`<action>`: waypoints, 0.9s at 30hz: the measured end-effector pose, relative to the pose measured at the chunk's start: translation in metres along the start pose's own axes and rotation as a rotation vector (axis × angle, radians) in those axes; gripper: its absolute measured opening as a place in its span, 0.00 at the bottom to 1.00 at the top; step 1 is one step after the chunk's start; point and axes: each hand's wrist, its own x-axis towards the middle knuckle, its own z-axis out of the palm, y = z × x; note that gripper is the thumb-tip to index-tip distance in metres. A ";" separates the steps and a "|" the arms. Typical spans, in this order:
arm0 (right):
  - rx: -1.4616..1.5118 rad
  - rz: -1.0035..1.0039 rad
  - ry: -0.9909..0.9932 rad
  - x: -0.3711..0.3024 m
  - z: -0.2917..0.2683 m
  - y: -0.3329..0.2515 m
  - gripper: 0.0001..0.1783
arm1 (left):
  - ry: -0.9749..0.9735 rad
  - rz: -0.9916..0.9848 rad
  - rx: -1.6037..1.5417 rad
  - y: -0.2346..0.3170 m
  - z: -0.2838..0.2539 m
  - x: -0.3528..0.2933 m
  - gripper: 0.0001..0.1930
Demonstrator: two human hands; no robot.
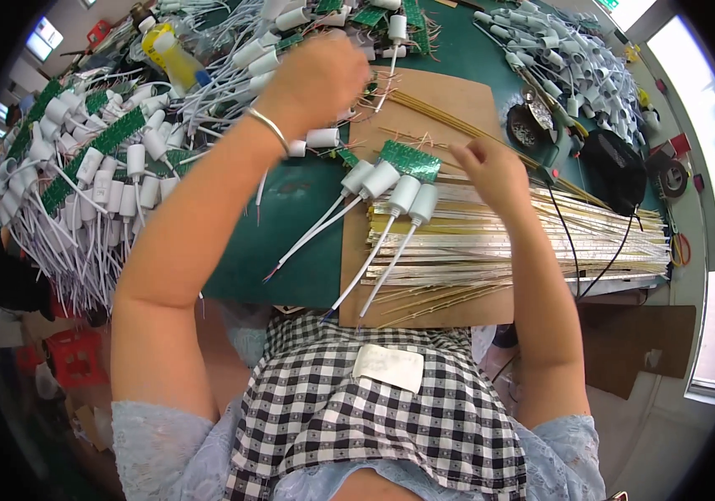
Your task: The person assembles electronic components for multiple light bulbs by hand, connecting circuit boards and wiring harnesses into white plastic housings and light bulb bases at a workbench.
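On the brown board [491,301] lies a green circuit board [410,160] with several white cylindrical caps [405,194]. White cables run from the caps toward me, and thin pinkish wires stick up from the circuit board's far edge. My right hand [497,177] is just right of this assembly, fingers loosely bent, thumb and forefinger a little apart, nothing seen between them. Farther off to the left, my left hand [320,82] is curled and somewhat blurred above a heap of similar white-capped cables [257,57]. Its fingertips are hidden, so what it holds does not show.
A bundle of flat metallic strips [457,250] lies right of the assembly, with thin brass-coloured rods [449,117] beyond. More white-capped cables pile up at left [103,184] and far right [558,46]. A metal dish [531,125], black pouch [614,171] and yellow bottle [172,57] stand around.
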 end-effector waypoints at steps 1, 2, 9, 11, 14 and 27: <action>-0.082 -0.062 0.018 -0.004 0.005 0.001 0.22 | -0.133 -0.101 -0.108 0.026 0.003 0.003 0.23; -0.160 -0.129 0.033 -0.007 0.013 0.001 0.21 | -0.270 -0.207 -0.210 0.050 0.010 0.002 0.20; 0.714 -0.073 0.030 -0.026 0.032 -0.014 0.13 | -0.125 -0.392 -0.855 0.069 0.041 -0.029 0.17; 1.129 -0.094 -0.106 -0.036 0.033 -0.022 0.12 | 0.053 -0.424 -1.569 0.076 0.032 -0.038 0.16; 1.529 -0.170 -0.299 -0.040 0.029 -0.039 0.13 | 0.183 -0.699 -1.881 0.094 0.009 -0.038 0.16; 1.153 -0.069 -0.420 -0.020 0.039 -0.063 0.11 | -0.083 -0.606 -2.225 0.081 0.026 -0.061 0.16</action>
